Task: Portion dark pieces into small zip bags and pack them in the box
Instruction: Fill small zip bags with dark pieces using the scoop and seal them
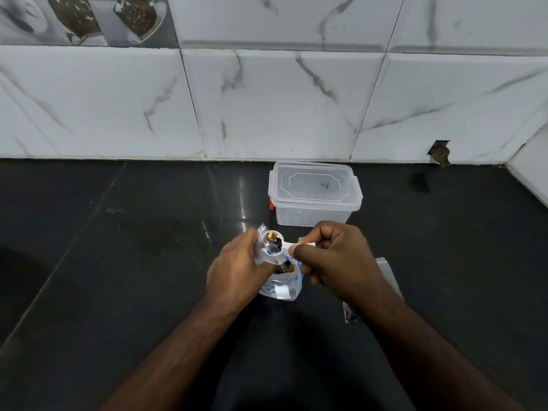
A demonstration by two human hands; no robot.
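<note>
Two bare forearms in view, entering from the bottom edge. No sleeves, cuffs or gloves on either one. Left hand and right hand both bare: no rings, watch or wristband seen. Short, pale thumbnail visible on the right hand. Upper arms out of frame.

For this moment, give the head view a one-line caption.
Left hand holds a zip bag while right hand tips a white scoop of dark pieces.

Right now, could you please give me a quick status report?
Left hand holds small bag open. Right hand tips white scoop of dark pieces in. Box lid on.
</note>
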